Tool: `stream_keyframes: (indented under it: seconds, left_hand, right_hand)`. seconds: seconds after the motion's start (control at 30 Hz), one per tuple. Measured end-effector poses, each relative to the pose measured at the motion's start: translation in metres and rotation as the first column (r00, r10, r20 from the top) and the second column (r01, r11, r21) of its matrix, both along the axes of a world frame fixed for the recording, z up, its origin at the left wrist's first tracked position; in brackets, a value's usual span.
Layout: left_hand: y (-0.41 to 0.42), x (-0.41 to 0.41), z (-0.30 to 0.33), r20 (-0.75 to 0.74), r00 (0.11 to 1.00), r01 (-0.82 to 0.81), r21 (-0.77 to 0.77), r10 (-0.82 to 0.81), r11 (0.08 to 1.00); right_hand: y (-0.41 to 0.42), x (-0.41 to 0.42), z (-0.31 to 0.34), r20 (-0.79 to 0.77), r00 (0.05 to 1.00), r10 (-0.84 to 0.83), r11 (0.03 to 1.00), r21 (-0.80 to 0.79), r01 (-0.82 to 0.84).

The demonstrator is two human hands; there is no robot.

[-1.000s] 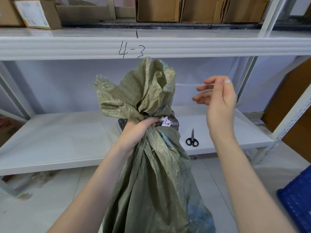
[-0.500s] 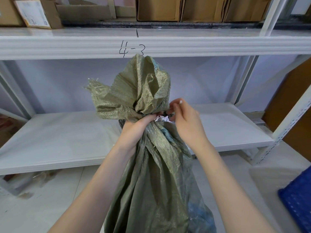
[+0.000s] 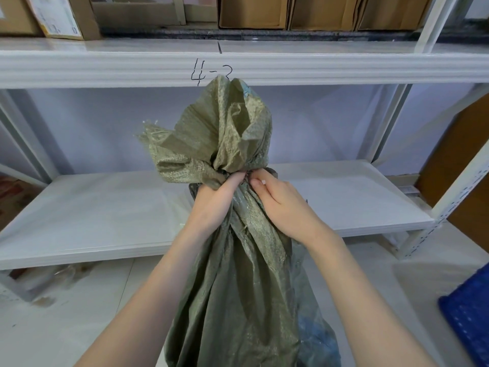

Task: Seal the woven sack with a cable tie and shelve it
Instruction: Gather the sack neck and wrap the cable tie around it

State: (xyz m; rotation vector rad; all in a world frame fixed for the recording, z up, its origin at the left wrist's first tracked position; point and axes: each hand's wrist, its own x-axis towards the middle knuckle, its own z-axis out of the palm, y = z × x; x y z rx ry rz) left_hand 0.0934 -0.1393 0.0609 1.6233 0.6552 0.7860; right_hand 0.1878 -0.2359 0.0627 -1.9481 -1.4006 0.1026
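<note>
A green woven sack [image 3: 238,274] stands upright in front of me, its mouth gathered into a ruffled top [image 3: 225,133]. My left hand [image 3: 214,205] is clenched round the gathered neck from the left. My right hand [image 3: 280,205] is closed on the same neck from the right, its fingertips touching the left hand's. No cable tie can be made out; the neck is hidden under my fingers.
Behind the sack is a white lower shelf [image 3: 105,213]. The upper shelf beam [image 3: 344,67], marked "4-3", carries cardboard boxes [image 3: 254,11]. A blue crate [image 3: 471,319] sits on the floor at the right, near a white upright [image 3: 460,192].
My right hand came down from a raised, open pose at the right and closed on the sack's neck beside my left hand. It now hides the scissors on the lower shelf.
</note>
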Motion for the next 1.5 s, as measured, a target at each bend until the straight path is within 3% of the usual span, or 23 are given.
stream_keyframes:
  seconds: [0.2, 0.33, 0.47, 0.57, 0.7, 0.8, 0.97, 1.13, 1.37, 1.5]
  left_hand:
    - [-0.001, -0.008, 0.005, -0.198, 0.971, -0.071, 0.290, 0.132, 0.954]
    - [-0.001, -0.009, 0.008, -0.239, 0.957, -0.048, 0.421, 0.162, 0.906]
    - [0.009, -0.005, 0.003, -0.330, 0.929, 0.061, 0.579, 0.166, 0.813]
    - [0.016, -0.004, 0.000, -0.306, 0.925, 0.042, 0.672, 0.226, 0.739]
    - [0.020, -0.007, 0.002, -0.537, 0.801, 0.133, 0.590, 0.264, 0.797]
    - [0.014, -0.011, 0.011, -0.630, 0.701, 0.023, 0.489, 0.334, 0.872]
    - [0.012, -0.011, 0.011, -0.562, 0.756, 0.048, 0.558, 0.335, 0.829]
    - [0.008, -0.010, 0.005, -0.527, 0.791, 0.104, 0.617, 0.310, 0.780]
    - [0.003, -0.010, 0.019, -0.516, 0.802, 0.159, 0.671, 0.302, 0.725]
    - [0.008, -0.015, 0.030, -0.618, 0.733, 0.265, 0.643, 0.283, 0.719]
  right_hand:
    - [0.000, -0.001, 0.002, 0.039, 0.999, -0.029, 0.997, 0.079, 0.026]
    - [-0.001, 0.000, 0.003, 0.102, 0.993, -0.057, 0.976, 0.215, 0.034]
    - [-0.001, 0.003, 0.007, 0.158, 0.984, -0.083, 0.931, 0.363, 0.020]
    - [-0.001, 0.000, 0.008, 0.156, 0.984, -0.081, 0.912, 0.410, 0.010]
    - [0.000, -0.003, 0.007, 0.091, 0.994, -0.055, 0.900, 0.436, 0.010]
    - [0.004, -0.009, 0.003, 0.053, 0.998, 0.038, 0.900, 0.433, -0.057]
    - [0.010, -0.017, -0.005, -0.206, 0.951, 0.230, 0.875, 0.473, -0.109]
    - [0.008, -0.016, -0.008, -0.462, 0.854, 0.238, 0.941, 0.328, -0.085]
    - [0.004, -0.014, 0.000, -0.508, 0.841, 0.188, 0.951, 0.308, -0.026]
    - [0.003, -0.016, 0.005, -0.486, 0.856, 0.177, 0.950, 0.311, -0.020]
